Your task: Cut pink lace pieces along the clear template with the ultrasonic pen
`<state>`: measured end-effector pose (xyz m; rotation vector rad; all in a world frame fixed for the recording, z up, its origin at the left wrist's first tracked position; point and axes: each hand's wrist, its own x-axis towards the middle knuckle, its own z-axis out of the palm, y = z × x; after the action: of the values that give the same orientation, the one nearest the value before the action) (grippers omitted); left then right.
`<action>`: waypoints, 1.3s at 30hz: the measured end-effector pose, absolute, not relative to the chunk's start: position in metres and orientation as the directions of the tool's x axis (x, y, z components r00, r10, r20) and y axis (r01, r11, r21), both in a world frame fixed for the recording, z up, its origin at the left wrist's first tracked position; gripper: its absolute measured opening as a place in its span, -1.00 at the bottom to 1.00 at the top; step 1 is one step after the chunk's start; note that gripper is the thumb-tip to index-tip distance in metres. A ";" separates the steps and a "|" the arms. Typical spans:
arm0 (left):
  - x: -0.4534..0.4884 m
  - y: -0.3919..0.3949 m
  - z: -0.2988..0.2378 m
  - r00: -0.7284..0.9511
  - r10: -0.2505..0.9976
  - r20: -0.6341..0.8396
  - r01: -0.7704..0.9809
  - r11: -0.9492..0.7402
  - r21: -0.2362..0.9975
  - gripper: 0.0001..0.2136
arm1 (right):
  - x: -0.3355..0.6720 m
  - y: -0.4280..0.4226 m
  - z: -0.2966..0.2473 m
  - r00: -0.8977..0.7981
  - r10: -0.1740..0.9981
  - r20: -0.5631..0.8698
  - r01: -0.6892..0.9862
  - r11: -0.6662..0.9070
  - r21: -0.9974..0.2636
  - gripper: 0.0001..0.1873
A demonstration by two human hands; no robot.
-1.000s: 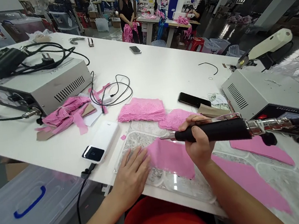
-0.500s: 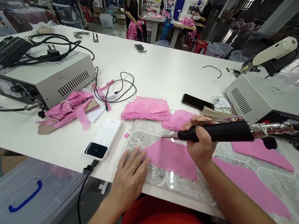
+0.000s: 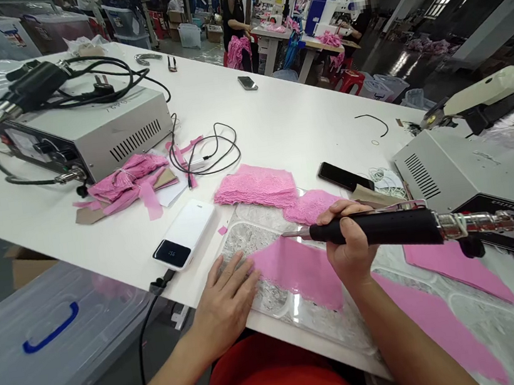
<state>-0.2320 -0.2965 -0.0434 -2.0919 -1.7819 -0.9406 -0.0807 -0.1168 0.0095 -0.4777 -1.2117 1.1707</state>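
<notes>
My right hand [image 3: 349,243] is closed round the black handle of a hot cutting tool [image 3: 385,229], whose metal tip points left just above a strip of pink lace [image 3: 298,269]. That strip lies on a clear scratched plate [image 3: 253,237] at the near edge of the white table [image 3: 276,120]. Fingers spread, my left hand [image 3: 226,300] lies flat on the plate and the strip's left end. Behind the plate sit two stacks of pink lace pieces [image 3: 256,186].
A white power bank [image 3: 184,235] lies left of the plate, a black phone [image 3: 344,176] behind it. Grey control boxes stand at left [image 3: 88,132] and right [image 3: 463,172]. Pink offcuts [image 3: 125,181], cables, a blue-handled bin [image 3: 50,327]. People work at the far tables.
Hands and tool keep almost the same pose over the lace. The view has shifted a little, so everything sits slightly lower and further right in the picture.
</notes>
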 end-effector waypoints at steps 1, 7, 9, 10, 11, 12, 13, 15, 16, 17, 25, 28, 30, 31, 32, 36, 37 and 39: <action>-0.232 -0.297 -0.043 0.049 0.796 0.603 0.948 -0.228 0.223 -0.73 | -0.081 -0.116 0.010 -0.093 0.882 0.462 -0.439 0.380 -0.814 -0.90; -0.232 -0.301 -0.045 0.048 0.787 0.615 0.949 -0.228 0.218 -0.72 | -0.083 -0.121 0.019 -0.081 0.892 0.445 -0.459 0.363 -0.811 -0.90; -0.231 -0.302 -0.046 0.047 0.784 0.619 0.949 -0.228 0.217 -0.72 | -0.087 -0.128 0.023 -0.097 0.903 0.418 -0.477 0.326 -0.816 -0.90; -0.231 -0.303 -0.046 0.046 0.784 0.620 0.949 -0.228 0.218 -0.73 | -0.089 -0.132 0.024 -0.115 0.906 0.407 -0.484 0.307 -0.820 -0.90; -0.231 -0.303 -0.047 0.044 0.784 0.619 0.949 -0.227 0.220 -0.74 | -0.092 -0.137 0.025 -0.142 0.906 0.399 -0.490 0.286 -0.824 -0.90; -0.231 -0.303 -0.047 0.043 0.783 0.620 0.948 -0.228 0.222 -0.74 | -0.094 -0.142 0.026 -0.174 0.903 0.392 -0.495 0.264 -0.828 -0.90; -0.232 -0.304 -0.047 0.044 0.782 0.622 0.948 -0.229 0.222 -0.75 | -0.097 -0.147 0.025 -0.205 0.898 0.389 -0.498 0.246 -0.831 -0.90; -0.232 -0.304 -0.047 0.050 0.779 0.625 0.947 -0.235 0.217 -0.76 | -0.102 -0.155 0.024 -0.256 0.882 0.395 -0.505 0.226 -0.833 -0.89; -0.232 -0.304 -0.047 0.054 0.778 0.626 0.947 -0.238 0.214 -0.76 | -0.104 -0.158 0.022 -0.272 0.874 0.403 -0.509 0.224 -0.831 -0.89; -0.232 -0.304 -0.047 0.056 0.777 0.627 0.947 -0.240 0.212 -0.76 | -0.106 -0.161 0.021 -0.283 0.866 0.412 -0.514 0.226 -0.827 -0.89; -0.232 -0.304 -0.046 0.054 0.785 0.617 0.950 -0.231 0.211 -0.77 | -0.113 -0.166 0.016 -0.328 0.827 0.456 -0.510 0.251 -0.823 -0.89; -0.232 -0.304 -0.045 0.056 0.789 0.611 0.949 -0.232 0.212 -0.77 | -0.114 -0.167 0.014 -0.340 0.826 0.450 -0.491 0.252 -0.834 -0.89; -0.232 -0.304 -0.045 0.056 0.788 0.613 0.948 -0.234 0.214 -0.78 | -0.114 -0.167 0.014 -0.342 0.824 0.452 -0.490 0.254 -0.834 -0.89; -0.232 -0.304 -0.046 0.055 0.787 0.615 0.947 -0.236 0.217 -0.78 | -0.115 -0.167 0.014 -0.343 0.822 0.455 -0.493 0.255 -0.832 -0.89; -0.232 -0.304 -0.046 0.053 0.785 0.617 0.946 -0.237 0.221 -0.78 | -0.115 -0.167 0.013 -0.347 0.819 0.458 -0.495 0.255 -0.830 -0.89; -0.232 -0.304 -0.047 0.045 0.780 0.624 0.943 -0.240 0.232 -0.78 | -0.117 -0.166 0.013 -0.365 0.811 0.458 -0.494 0.248 -0.833 -0.89; -0.232 -0.304 -0.048 0.046 0.780 0.624 0.943 -0.241 0.231 -0.78 | -0.117 -0.166 0.012 -0.366 0.811 0.456 -0.492 0.247 -0.835 -0.89; -0.232 -0.304 -0.048 0.050 0.779 0.625 0.943 -0.242 0.227 -0.78 | -0.117 -0.166 0.012 -0.365 0.812 0.455 -0.486 0.250 -0.837 -0.90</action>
<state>-0.2321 -0.3042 -0.0479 -2.0827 -1.7592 -0.9742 -0.1167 -0.1659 0.0123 -0.3373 -1.3582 1.4124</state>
